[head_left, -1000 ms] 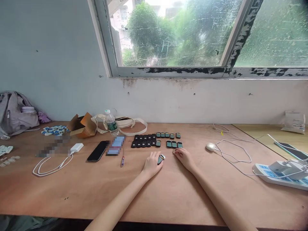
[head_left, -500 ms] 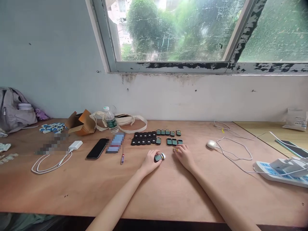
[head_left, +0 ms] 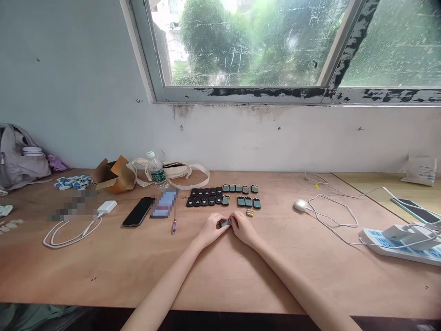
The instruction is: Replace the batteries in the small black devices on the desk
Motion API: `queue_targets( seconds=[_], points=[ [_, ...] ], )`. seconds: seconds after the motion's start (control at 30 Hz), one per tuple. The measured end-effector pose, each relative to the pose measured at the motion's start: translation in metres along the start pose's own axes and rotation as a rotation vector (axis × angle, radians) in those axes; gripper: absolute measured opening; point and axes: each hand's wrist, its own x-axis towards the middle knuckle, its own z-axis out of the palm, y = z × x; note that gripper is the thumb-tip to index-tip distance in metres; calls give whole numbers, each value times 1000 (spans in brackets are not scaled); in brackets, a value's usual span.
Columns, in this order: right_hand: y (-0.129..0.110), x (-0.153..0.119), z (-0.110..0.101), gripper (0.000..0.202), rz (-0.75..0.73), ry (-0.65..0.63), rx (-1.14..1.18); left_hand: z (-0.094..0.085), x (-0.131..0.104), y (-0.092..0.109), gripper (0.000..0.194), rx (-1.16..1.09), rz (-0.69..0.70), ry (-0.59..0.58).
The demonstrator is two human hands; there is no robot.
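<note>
My left hand (head_left: 210,227) is closed round a small dark device with a grey-green face (head_left: 225,223), held just above or on the table. The fingers of my right hand (head_left: 241,227) are pinched at the right end of the same device and partly hide it. A small yellow and silver piece (head_left: 250,213) lies on the table just beyond my right hand. Behind the hands stand two rows of black cases with small round marks (head_left: 205,201). Similar grey-green-faced pieces (head_left: 248,202) continue these rows to the right.
A thin screwdriver (head_left: 174,225), a black phone (head_left: 138,212) and a blue-grey flat item (head_left: 164,204) lie to the left. Farther back are a water bottle (head_left: 157,171) and an open cardboard box (head_left: 115,175). A white mouse (head_left: 301,205) and a power strip (head_left: 375,242) are on the right.
My right hand has moved left from the yellow piece to the device in my left hand. The yellow piece now lies free on the table. The view has shifted slightly.
</note>
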Motion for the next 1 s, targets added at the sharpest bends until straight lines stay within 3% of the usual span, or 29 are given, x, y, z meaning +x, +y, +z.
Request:
queue_targets(
  seconds=[0.33,0.63,1.0],
  points=[
    [-3,5,6,14,18,40,-11,4,1,-2,16,-15,-27,27],
    [0,8,8,15,-5,57,-14,2,1,0,16,81,31,-3],
    [0,8,1,17,113,88,161,3,1,-3,17,75,20,9]
  ],
)
